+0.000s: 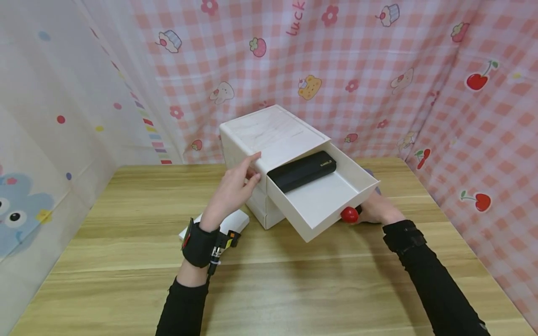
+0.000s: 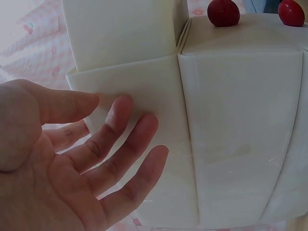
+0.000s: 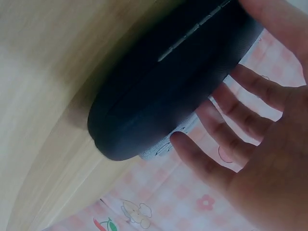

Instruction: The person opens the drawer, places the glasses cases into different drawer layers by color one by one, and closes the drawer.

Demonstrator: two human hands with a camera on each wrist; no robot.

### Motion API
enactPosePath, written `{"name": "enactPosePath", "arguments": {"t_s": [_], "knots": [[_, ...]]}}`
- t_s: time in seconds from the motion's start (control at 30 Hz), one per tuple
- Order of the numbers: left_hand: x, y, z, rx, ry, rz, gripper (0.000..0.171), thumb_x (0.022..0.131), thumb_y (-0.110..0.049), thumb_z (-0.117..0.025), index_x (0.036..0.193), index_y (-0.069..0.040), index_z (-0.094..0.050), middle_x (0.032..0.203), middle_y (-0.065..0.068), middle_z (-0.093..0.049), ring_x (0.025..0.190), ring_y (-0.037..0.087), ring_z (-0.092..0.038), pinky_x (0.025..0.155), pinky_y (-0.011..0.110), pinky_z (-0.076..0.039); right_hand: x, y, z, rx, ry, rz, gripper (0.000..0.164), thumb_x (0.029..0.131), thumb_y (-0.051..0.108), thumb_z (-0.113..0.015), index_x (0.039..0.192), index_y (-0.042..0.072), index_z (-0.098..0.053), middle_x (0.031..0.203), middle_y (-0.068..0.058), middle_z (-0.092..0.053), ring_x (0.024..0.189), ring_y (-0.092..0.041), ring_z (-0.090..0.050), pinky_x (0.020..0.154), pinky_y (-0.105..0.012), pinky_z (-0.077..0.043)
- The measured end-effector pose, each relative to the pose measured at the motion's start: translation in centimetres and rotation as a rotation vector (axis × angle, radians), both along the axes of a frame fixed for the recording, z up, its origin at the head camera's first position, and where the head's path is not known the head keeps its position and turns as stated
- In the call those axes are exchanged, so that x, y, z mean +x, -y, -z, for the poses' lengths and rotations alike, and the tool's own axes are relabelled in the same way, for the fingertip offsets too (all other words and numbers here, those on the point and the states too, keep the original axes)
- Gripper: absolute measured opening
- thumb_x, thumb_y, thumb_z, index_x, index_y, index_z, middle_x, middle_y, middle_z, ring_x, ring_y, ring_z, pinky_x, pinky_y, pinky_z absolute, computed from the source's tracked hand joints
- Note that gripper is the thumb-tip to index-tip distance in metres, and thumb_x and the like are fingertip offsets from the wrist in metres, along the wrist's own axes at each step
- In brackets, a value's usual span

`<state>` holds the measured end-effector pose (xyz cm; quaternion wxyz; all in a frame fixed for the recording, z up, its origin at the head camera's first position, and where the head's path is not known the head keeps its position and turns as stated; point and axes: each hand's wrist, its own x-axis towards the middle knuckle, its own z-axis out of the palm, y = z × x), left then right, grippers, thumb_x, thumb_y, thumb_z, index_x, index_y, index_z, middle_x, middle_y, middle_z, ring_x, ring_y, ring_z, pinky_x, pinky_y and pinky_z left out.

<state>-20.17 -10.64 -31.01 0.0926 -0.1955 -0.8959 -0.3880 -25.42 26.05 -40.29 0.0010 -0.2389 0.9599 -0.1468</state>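
A white drawer cabinet (image 1: 273, 135) stands on the table with its top drawer (image 1: 325, 198) pulled out. Inside that drawer, a black oblong case (image 1: 302, 170) with small lettering lies toward the back. My left hand (image 1: 235, 186) rests at the cabinet's upper left edge, and its fingers (image 2: 149, 125) spread loosely against the side panel. Beyond the drawer's right front corner, my right hand (image 1: 375, 208) is partly hidden. Its thumb and fingers hold a dark rounded case (image 3: 159, 91) with a silvery hinge line and a grey side, close over the table.
A red round knob (image 1: 350, 214) sits on the drawer front. Under my left wrist, a white flat object (image 1: 237, 221) lies on the wooden table (image 1: 269, 289). A pink checked curtain (image 1: 277, 60) hangs behind and to the right, and a pale one (image 1: 63, 93) on the left.
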Motion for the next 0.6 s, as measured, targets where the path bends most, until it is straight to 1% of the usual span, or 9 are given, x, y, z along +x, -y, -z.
{"name": "enactPosePath", "arguments": {"t_s": [0.17,0.27,0.4,0.43,0.53,0.6], "knots": [[0.0,-0.1,0.0,0.003,-0.01,0.007,0.048,0.097,-0.01,-0.051,0.144,-0.007,-0.038,0.097,0.015,-0.068,0.083,0.024,-0.062,0.07,0.032,-0.044,0.3,0.1,0.0,0.033,0.016,-0.001,0.083,0.052,0.009,-0.09,0.123,-0.005,-0.05,0.124,-0.027,-0.053,0.117,-0.042,-0.047,0.102,-0.057,-0.037],[0.0,-0.1,-0.1,0.007,-0.015,0.007,0.048,0.097,-0.01,-0.05,0.143,-0.007,-0.039,0.094,0.014,-0.068,0.083,0.024,-0.063,0.069,0.031,-0.044,0.4,-0.1,0.0,0.067,0.001,-0.014,0.086,0.05,0.009,-0.091,0.124,-0.004,-0.05,0.125,-0.029,-0.052,0.119,-0.044,-0.046,0.101,-0.057,-0.037],[0.0,-0.1,0.0,0.003,-0.015,0.003,0.047,0.097,-0.01,-0.05,0.143,-0.007,-0.04,0.094,0.014,-0.069,0.084,0.025,-0.064,0.069,0.031,-0.045,0.3,-0.9,0.2,0.094,-0.046,-0.052,0.087,0.05,0.011,-0.092,0.125,-0.005,-0.05,0.125,-0.03,-0.054,0.118,-0.046,-0.047,0.101,-0.057,-0.037],[0.0,-0.1,0.0,0.001,-0.015,0.002,0.047,0.097,-0.01,-0.05,0.143,-0.007,-0.04,0.094,0.014,-0.069,0.084,0.025,-0.064,0.069,0.031,-0.045,0.3,-1.2,0.1,0.095,-0.043,-0.053,0.087,0.051,0.011,-0.091,0.126,-0.005,-0.049,0.126,-0.03,-0.054,0.118,-0.046,-0.048,0.101,-0.057,-0.037],[0.0,-0.1,0.0,-0.007,-0.017,-0.001,0.047,0.097,-0.01,-0.051,0.143,-0.007,-0.04,0.095,0.014,-0.069,0.082,0.025,-0.063,0.068,0.031,-0.044,0.2,-2.1,-0.6,0.101,-0.04,-0.045,0.087,0.054,0.013,-0.09,0.128,-0.005,-0.049,0.126,-0.03,-0.054,0.116,-0.048,-0.049,0.099,-0.058,-0.038],[0.0,-0.1,0.0,-0.009,-0.022,-0.002,0.047,0.097,-0.01,-0.051,0.143,-0.007,-0.04,0.094,0.014,-0.069,0.081,0.024,-0.063,0.068,0.03,-0.043,0.2,-2.8,-1.3,0.103,-0.031,-0.03,0.083,0.056,0.014,-0.089,0.127,-0.005,-0.05,0.125,-0.031,-0.054,0.111,-0.049,-0.049,0.095,-0.06,-0.039]]}}
